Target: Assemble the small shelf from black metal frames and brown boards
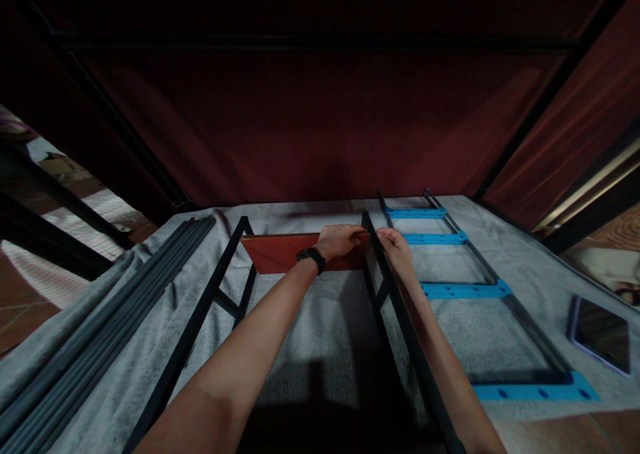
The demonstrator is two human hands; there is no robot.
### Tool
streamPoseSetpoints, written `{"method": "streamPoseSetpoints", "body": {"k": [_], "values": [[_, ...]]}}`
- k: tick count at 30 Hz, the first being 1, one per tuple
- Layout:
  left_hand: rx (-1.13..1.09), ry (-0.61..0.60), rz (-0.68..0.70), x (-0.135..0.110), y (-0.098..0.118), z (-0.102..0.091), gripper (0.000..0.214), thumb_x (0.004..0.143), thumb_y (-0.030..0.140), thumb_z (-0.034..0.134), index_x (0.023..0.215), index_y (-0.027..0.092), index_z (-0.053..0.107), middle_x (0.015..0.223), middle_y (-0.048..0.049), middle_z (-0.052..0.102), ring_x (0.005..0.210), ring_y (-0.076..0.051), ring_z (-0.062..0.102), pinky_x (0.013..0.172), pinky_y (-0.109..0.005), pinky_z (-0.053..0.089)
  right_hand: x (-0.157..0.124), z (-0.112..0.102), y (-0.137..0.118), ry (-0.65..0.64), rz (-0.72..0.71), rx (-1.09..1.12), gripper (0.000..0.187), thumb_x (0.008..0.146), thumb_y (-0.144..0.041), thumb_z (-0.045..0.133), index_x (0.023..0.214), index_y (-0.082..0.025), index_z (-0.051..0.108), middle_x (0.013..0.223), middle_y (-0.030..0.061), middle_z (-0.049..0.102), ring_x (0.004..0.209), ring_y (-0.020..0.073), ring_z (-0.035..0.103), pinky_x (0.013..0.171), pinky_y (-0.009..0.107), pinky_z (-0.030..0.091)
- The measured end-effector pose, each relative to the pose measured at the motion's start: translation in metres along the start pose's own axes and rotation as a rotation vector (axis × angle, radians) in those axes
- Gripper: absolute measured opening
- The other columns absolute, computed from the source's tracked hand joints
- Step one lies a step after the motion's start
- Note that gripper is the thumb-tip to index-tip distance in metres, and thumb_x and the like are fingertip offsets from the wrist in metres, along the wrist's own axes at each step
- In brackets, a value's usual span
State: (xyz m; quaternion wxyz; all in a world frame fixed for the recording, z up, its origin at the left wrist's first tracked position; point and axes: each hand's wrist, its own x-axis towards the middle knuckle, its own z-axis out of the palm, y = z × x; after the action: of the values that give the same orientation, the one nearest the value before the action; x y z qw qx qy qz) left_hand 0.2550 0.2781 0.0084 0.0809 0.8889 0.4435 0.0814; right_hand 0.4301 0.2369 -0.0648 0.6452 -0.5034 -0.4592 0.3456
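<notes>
A reddish-brown board [280, 252] stands on edge between two black metal rails [200, 314]. My left hand [338, 239], with a black watch on its wrist, is closed over the board's top right edge. My right hand [395, 244] is closed at the same end, its fingers pinched where the board meets the right black rail [400, 314]. What the right fingers hold is too small to make out.
A black frame with blue cross plates [463, 289] lies to the right on the grey blanket [310, 334]. Several dark grey tubes [95, 334] lie at the left. A tablet [603, 334] rests at the right edge. Dark red curtains hang behind.
</notes>
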Motion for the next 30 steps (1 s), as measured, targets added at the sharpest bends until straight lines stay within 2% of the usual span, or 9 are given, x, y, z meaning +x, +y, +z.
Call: {"method": "streamPoseSetpoints", "body": {"k": [7,12,16,22,27,30], "values": [[-0.011,0.01,0.008,0.001,-0.001,0.001,0.043,0.091,0.036,0.05,0.133,0.04,0.057,0.127,0.0032,0.067,0.115,-0.023,0.061,0.097,-0.034,0.045,-0.002,0.0,0.01,0.019,-0.027,-0.166,0.036,0.084,-0.057,0.055,0.082,-0.022,0.061,0.065,-0.0025,0.054,0.06,0.0138,0.047,0.054,0.026,0.037],[-0.009,0.002,0.011,0.001,-0.001,0.001,0.042,0.091,0.037,0.049,0.132,0.039,0.058,0.126,0.003,0.067,0.114,-0.024,0.062,0.095,-0.035,0.046,-0.001,0.0,0.008,0.011,-0.005,-0.036,0.039,0.078,-0.058,0.06,0.094,-0.022,0.061,0.071,-0.0024,0.058,0.061,0.0139,0.05,0.055,0.026,0.039],[-0.009,-0.003,0.007,0.001,-0.001,0.0,0.042,0.092,0.036,0.049,0.133,0.04,0.056,0.128,0.0043,0.066,0.115,-0.022,0.061,0.096,-0.034,0.045,0.001,-0.003,0.006,-0.032,-0.023,-0.059,0.037,0.078,-0.057,0.062,0.087,-0.021,0.061,0.07,-0.0012,0.057,0.061,0.0139,0.049,0.057,0.027,0.039],[-0.011,-0.009,0.007,0.0,0.001,-0.002,0.042,0.092,0.036,0.048,0.133,0.039,0.057,0.128,0.0036,0.066,0.115,-0.023,0.061,0.096,-0.035,0.045,-0.001,-0.002,0.012,-0.002,-0.048,-0.138,0.03,0.086,-0.053,0.055,0.084,-0.023,0.06,0.069,-0.0026,0.054,0.061,0.0133,0.048,0.056,0.026,0.038],[0.001,-0.009,0.004,0.0,0.001,-0.003,0.042,0.092,0.036,0.049,0.133,0.04,0.057,0.127,0.0037,0.067,0.115,-0.023,0.061,0.095,-0.034,0.045,0.0,-0.001,0.013,-0.04,-0.002,-0.013,0.033,0.082,-0.055,0.059,0.094,-0.024,0.062,0.074,-0.0019,0.06,0.062,0.0142,0.051,0.056,0.026,0.04],[0.004,-0.015,0.004,0.0,0.001,-0.003,0.042,0.092,0.036,0.049,0.133,0.04,0.057,0.126,0.0026,0.067,0.113,-0.024,0.062,0.094,-0.035,0.046,0.001,-0.002,0.011,-0.066,0.006,-0.016,0.037,0.079,-0.057,0.062,0.093,-0.022,0.063,0.073,-0.0012,0.06,0.062,0.0142,0.051,0.056,0.026,0.04]]}}
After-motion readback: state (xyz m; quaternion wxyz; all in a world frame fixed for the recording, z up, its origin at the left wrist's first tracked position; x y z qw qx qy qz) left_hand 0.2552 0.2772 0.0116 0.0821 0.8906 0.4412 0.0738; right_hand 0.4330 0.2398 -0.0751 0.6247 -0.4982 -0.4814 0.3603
